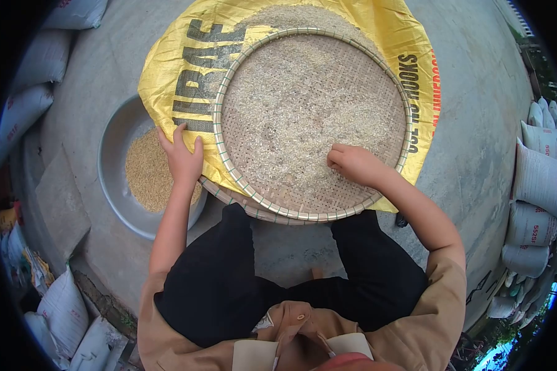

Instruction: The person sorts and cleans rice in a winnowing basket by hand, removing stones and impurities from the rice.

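Far left, white sacks (28, 80) are stacked along the edge of the concrete floor (476, 136). Next comes a grey basin (119, 148) on the floor, with a heap of brown grain (147, 170) in it. Your left hand (182, 157) rests open and flat on the yellow bag (179, 68) at the tray's left rim, fingers spread, its grip closed on nothing. The round woven tray (229, 167) lies on that bag in front of your knees, spread with pale rice (303, 105). Your right hand (353, 164) sits on the rice near the tray's lower right rim, fingers curled in; whether its grip holds any grains, you cannot tell. More sacks (535, 185) stand far right.
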Available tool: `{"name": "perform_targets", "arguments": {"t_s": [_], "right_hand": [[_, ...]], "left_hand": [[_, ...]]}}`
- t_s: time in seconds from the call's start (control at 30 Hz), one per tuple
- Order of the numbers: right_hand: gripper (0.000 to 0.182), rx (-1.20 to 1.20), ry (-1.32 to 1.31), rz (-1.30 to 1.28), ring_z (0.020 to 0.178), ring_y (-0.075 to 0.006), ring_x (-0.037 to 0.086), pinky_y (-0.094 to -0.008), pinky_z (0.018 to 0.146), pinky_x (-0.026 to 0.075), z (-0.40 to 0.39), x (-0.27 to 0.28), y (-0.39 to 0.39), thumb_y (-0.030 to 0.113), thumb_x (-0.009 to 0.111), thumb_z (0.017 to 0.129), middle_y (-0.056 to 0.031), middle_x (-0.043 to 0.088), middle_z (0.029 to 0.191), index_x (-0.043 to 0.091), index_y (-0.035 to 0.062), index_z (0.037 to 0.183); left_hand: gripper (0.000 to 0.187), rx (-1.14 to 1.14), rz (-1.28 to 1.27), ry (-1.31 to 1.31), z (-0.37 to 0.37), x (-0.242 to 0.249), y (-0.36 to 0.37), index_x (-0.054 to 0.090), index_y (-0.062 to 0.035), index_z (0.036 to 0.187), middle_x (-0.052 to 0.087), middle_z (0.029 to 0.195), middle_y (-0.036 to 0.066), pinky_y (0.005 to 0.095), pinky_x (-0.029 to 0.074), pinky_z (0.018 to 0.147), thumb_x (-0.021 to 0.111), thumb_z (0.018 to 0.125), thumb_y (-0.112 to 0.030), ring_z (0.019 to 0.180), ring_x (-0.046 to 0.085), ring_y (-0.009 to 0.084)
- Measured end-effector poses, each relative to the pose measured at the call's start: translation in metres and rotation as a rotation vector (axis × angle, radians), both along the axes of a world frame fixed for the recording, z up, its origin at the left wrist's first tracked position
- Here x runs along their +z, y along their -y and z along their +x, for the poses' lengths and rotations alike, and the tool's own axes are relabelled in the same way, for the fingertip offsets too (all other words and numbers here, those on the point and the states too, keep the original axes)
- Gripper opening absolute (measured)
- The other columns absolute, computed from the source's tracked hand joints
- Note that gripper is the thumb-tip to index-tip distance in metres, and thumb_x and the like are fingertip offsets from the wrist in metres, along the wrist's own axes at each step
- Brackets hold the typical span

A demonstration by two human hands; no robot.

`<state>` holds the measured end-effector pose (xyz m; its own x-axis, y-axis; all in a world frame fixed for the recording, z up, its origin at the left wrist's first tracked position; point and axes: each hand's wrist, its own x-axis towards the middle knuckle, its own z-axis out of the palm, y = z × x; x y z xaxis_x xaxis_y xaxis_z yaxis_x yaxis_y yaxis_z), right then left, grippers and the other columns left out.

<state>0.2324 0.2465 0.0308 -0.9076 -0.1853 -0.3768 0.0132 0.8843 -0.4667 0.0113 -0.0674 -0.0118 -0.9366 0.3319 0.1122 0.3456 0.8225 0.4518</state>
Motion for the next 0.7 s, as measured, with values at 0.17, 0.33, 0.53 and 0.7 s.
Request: {"name": "perform_targets", "arguments": {"t_s": [0.17,0.33,0.53,0.7], "right_hand": [[0.009,-0.518,0.347,-0.75,0.074,-0.014,0.054,-0.0274,0.063,0.044,-0.002,0.005,-0.013,0.012,0.057,0.088,-0.0028,0.053,0.079,0.053,0.0042,0.087],[0.007,-0.801,0.388,-1.678,0.076,-0.0078,0.051,-0.0238,0.066,0.043,0.008,-0.004,-0.018,0.014,0.055,0.091,-0.0027,0.055,0.086,0.053,0.0069,0.092],[0.009,-0.988,0.347,-1.835,0.086,-0.0104,0.06,-0.0268,0.077,0.049,0.017,-0.014,-0.015,0.014,0.054,0.092,-0.0054,0.062,0.1,0.056,0.0076,0.098],[0.01,-0.98,0.34,-1.853,0.087,-0.0114,0.062,-0.0271,0.079,0.05,0.019,-0.02,-0.019,0.013,0.053,0.092,-0.007,0.063,0.105,0.058,0.0074,0.1]], "left_hand": [[0.047,-0.014,0.01,-0.01,-0.001,-0.001,0.001,0.048,-0.0098,0.122,0.01,0.144,0.03,0.0441,0.037,0.099,0.062,0.079,-0.024,0.129,0.027,0.0476],[0.048,-0.017,0.036,-0.008,-0.001,-0.003,0.001,0.048,-0.0088,0.122,0.009,0.144,0.03,0.0452,0.035,0.1,0.062,0.079,-0.024,0.13,0.025,0.048],[0.048,-0.004,0.025,0.019,0.0,0.0,0.0,0.048,-0.0093,0.123,0.009,0.144,0.03,0.0441,0.036,0.1,0.063,0.079,-0.024,0.13,0.027,0.0468],[0.048,0.003,0.01,0.017,0.0,0.0,-0.001,0.048,-0.0097,0.123,0.008,0.144,0.029,0.0436,0.037,0.099,0.063,0.079,-0.024,0.129,0.028,0.0462]]}}
